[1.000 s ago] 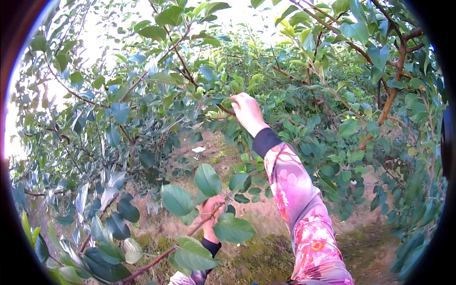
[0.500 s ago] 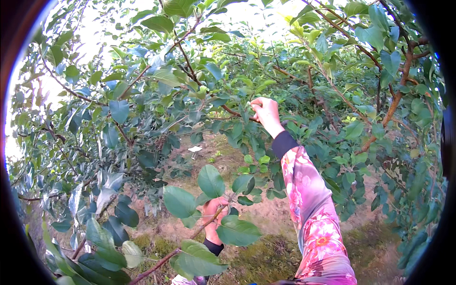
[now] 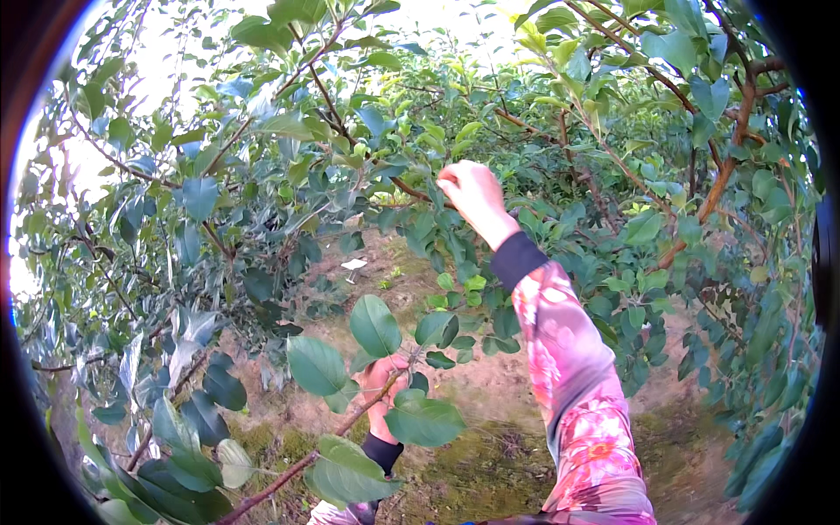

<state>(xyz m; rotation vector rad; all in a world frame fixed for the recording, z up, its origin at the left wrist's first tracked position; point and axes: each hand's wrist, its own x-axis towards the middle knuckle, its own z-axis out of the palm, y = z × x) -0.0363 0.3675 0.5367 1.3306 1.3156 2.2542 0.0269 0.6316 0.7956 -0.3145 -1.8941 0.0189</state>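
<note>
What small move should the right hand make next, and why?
Probably a slight turn of the right hand to bring its palm side into view: it is curled close by a brown branch, and this view hides whether it grips anything.

the right sleeve [image 3: 577, 376] was pink — flowered in white and red — with a black cuff [image 3: 518, 261]. broad green leaves [image 3: 317, 366] flanked a reddish-brown near branch [image 3: 282, 481]; the ground [image 3: 499, 402] was brown, patched mossy green.
</note>
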